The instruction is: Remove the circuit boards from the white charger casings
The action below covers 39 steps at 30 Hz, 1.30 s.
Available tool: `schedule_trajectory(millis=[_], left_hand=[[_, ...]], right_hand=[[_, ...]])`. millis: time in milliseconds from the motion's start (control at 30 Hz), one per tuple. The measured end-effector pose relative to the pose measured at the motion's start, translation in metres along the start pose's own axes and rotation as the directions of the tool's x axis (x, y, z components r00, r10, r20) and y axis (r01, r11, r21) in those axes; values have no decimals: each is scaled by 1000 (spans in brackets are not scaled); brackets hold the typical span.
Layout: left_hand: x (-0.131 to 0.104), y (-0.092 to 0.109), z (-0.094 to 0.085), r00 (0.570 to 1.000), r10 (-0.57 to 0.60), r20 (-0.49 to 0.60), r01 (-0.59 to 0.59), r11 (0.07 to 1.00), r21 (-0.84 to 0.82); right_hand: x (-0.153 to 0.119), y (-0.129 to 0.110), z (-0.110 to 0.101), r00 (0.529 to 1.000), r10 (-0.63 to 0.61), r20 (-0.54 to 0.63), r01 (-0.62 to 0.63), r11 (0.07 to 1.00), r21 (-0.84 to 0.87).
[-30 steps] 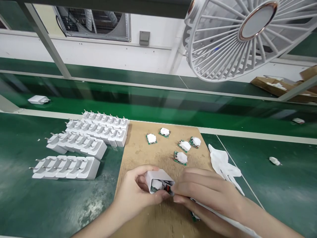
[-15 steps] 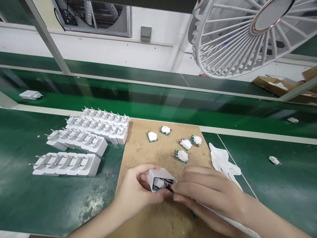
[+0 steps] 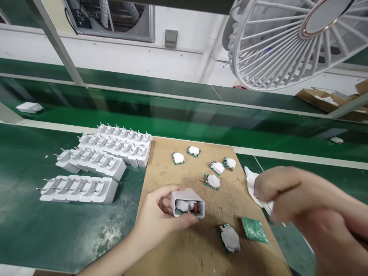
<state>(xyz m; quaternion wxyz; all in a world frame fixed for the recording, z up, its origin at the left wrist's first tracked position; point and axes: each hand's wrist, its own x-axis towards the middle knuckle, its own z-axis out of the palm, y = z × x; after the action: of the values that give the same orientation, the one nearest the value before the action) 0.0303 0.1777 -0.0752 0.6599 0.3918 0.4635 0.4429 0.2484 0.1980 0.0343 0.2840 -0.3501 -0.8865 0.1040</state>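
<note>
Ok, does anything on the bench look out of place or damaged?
Yes: one circuit board near the right edge of the brown sheet lies green side up, while the other circuit boards there show pale lumps. Left of the left hand, the green table has a pale patch, possibly wear or residue.

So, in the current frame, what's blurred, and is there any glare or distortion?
Head view: the right hand is heavily smeared, while the left hand and its white box-shaped housing look fairly sharp; head view: pale reflections streak the glossy green strip behind the bench; head view: the round white fan looks stretched at the upper right.
</note>
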Motion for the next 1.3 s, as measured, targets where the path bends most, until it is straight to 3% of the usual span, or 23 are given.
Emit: schedule_trajectory(millis=[33,167,233,300,333,367,400,467,533,633,733,833,933,1067,1200,1300], left_hand=[[0,-1,0,1000,8,2,-8,1000,-6],[-1,-3,2,998,54,25,-54,999,6],[-1,-2,1,995,91,45,-94,993,71],[2,1,-5,981,194,-14,-183,945,269],[4,3,-10,954,289,-85,-227,874,429],[7,5,-16,899,408,-158,-237,759,607],[10,7,-22,823,530,-204,-202,609,767],[19,9,-35,682,706,-191,-51,307,951],[28,9,-45,634,763,-121,75,94,993],[41,5,-53,615,787,-54,171,-66,983],[50,3,-54,601,798,-44,224,-115,968],[55,3,-52,596,803,-25,227,-139,964],[58,2,-50,584,811,-6,199,-136,970],[59,-1,-48,574,819,2,153,-109,982],[57,-3,-48,558,830,15,57,-56,997],[56,-4,-48,574,818,19,-37,3,999]], right_hand=[[1,2,2,1000,15,5,-15,1000,-27],[-1,8,36,959,-72,275,82,996,-26],[-1,12,53,963,-134,232,154,986,-69],[7,24,61,977,-99,190,122,986,-113],[15,34,63,982,-24,190,53,987,-151],[25,48,63,978,82,192,-41,977,-212],[37,63,64,965,200,167,-145,945,-293],[63,99,68,934,345,93,-281,871,-402],[86,133,76,889,456,47,-376,784,-494],[108,166,92,838,540,80,-408,716,-567],[114,169,101,818,556,144,-388,720,-576],[106,149,104,832,511,218,-336,775,-535],[92,125,107,848,378,372,-206,881,-426],[80,112,116,819,194,540,-45,960,-277],[74,111,118,805,118,581,13,976,-216],[68,108,115,811,96,577,9,984,-176]])
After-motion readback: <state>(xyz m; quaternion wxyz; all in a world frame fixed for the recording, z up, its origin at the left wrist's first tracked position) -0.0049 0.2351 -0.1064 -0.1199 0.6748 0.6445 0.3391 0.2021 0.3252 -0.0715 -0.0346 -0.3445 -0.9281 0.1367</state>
